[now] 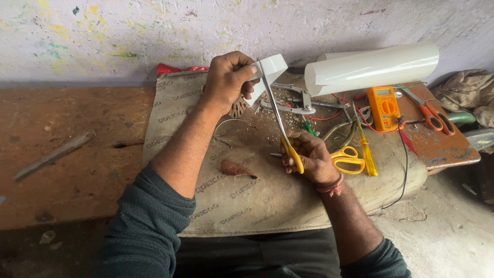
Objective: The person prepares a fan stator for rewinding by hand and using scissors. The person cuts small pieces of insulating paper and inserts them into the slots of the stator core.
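White plastic piece (271, 69) sits up at twelve o'clock over the sacking mat (247, 201), pinched in the left hand (229, 80). The right hand (309, 157) is closed on yellow-handled scissors (280, 123), blades reaching up to the piece's edge, perhaps already biting into it. At two o'clock lie a rolled white sheet (370, 67), an orange multimeter (384, 107) and orange-handled snips (432, 114); a yellow screwdriver (366, 149) lies at three. Left forearm stretches forward, right wrist cocked inward
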